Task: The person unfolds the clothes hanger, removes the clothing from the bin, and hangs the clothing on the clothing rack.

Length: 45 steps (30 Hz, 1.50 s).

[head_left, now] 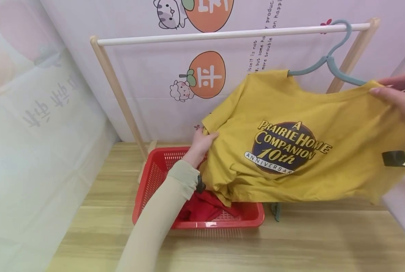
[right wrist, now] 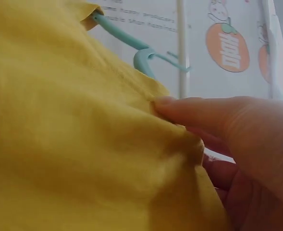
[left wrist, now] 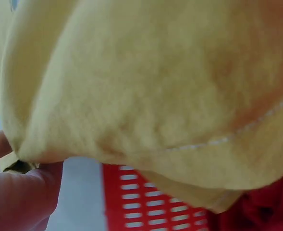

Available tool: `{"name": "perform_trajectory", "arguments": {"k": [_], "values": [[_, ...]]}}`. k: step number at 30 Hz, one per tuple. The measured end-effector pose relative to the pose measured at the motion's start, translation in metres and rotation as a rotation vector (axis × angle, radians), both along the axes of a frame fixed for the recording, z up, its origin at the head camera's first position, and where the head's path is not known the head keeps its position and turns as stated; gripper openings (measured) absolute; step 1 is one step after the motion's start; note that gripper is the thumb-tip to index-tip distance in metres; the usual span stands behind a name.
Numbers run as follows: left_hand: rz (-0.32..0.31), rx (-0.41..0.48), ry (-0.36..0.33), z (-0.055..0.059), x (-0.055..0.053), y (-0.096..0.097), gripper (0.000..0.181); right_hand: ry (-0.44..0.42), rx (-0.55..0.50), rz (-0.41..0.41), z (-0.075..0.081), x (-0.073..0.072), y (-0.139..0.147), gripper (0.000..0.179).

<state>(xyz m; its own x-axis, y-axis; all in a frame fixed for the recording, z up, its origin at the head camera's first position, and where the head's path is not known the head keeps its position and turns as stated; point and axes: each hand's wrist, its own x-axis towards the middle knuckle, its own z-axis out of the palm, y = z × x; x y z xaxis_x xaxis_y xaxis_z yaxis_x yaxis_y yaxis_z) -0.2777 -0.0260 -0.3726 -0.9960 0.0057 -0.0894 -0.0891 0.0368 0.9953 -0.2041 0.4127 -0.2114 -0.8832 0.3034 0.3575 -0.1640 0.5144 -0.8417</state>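
Observation:
A yellow T-shirt (head_left: 338,121) with a round dark print on its front hangs spread on a blue-green hanger (head_left: 345,77), whose hook is at the white rail. My left hand (head_left: 202,143) pinches the shirt's sleeve edge on the left; in the left wrist view its thumb and fingers (left wrist: 21,199) grip the cloth beside a stitched hem. At the right shoulder my right hand (head_left: 402,94) pinches the fabric near the collar between thumb and fingers, close to the hanger's arm. The right wrist view shows the thumb (right wrist: 199,110) lying on the yellow cloth.
A wooden rack with a white rail (head_left: 188,37) stands at the back against a printed wall cloth. Below the shirt, a red plastic basket (head_left: 202,225) holds a red garment (head_left: 205,206). Part of another blue-green hanger (head_left: 276,211) shows beside the basket on the wooden table (head_left: 307,241).

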Motion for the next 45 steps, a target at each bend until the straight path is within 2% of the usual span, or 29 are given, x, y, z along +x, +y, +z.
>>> {"name": "perform_trajectory", "arguments": {"k": [4,6,9,12,17,19,21,23,25,26,29,32,35,38,42,45], "values": [[-0.044,-0.026,-0.059,-0.004,0.001,-0.007,0.065,0.041,0.061,0.013,-0.002,0.007,-0.014,0.039],[-0.074,-0.04,-0.067,0.001,0.004,-0.013,0.07,0.047,0.067,0.023,-0.002,0.008,-0.017,0.041],[-0.114,-0.083,-0.045,0.016,0.01,-0.028,0.077,0.037,0.08,0.027,-0.002,0.01,-0.02,0.041],[-0.134,-0.121,0.021,0.036,0.021,-0.048,0.082,0.035,0.095,0.027,-0.003,0.011,-0.022,0.04],[-0.117,-0.31,0.199,0.068,0.051,-0.086,0.089,0.043,0.149,-0.021,-0.004,0.017,-0.03,0.04],[-0.091,-0.418,0.273,0.075,0.065,-0.101,0.089,0.044,0.173,-0.067,-0.002,0.022,-0.038,0.036],[-0.065,-0.531,0.326,0.077,0.078,-0.117,0.091,0.041,0.191,-0.113,-0.001,0.026,-0.046,0.032],[-0.049,-0.644,0.366,0.072,0.091,-0.133,0.093,0.057,0.217,-0.14,-0.001,0.032,-0.057,0.029],[-0.064,-0.746,0.402,0.062,0.102,-0.148,0.097,0.072,0.25,-0.14,-0.001,0.037,-0.067,0.03],[-0.08,-0.799,0.421,0.056,0.108,-0.155,0.099,0.067,0.258,-0.13,-0.001,0.04,-0.073,0.033],[-0.126,-0.957,0.481,0.033,0.126,-0.174,0.108,0.058,0.381,-0.105,-0.004,0.049,-0.088,0.043],[-0.155,-1.109,0.502,0.008,0.143,-0.189,0.118,0.035,0.511,-0.045,-0.014,0.054,-0.103,0.05],[-0.178,-1.212,0.489,-0.015,0.156,-0.198,0.125,0.044,0.581,0.064,-0.033,0.052,-0.118,0.049],[-0.194,-1.266,0.487,-0.032,0.162,-0.201,0.126,0.086,0.595,0.2,-0.059,0.044,-0.135,0.043],[-0.21,-1.314,0.479,-0.044,0.167,-0.201,0.127,0.095,0.608,0.392,-0.102,0.034,-0.158,0.036],[-0.228,-1.328,0.438,-0.048,0.17,-0.2,0.13,0.044,0.576,0.498,-0.133,0.03,-0.173,0.036]]}}
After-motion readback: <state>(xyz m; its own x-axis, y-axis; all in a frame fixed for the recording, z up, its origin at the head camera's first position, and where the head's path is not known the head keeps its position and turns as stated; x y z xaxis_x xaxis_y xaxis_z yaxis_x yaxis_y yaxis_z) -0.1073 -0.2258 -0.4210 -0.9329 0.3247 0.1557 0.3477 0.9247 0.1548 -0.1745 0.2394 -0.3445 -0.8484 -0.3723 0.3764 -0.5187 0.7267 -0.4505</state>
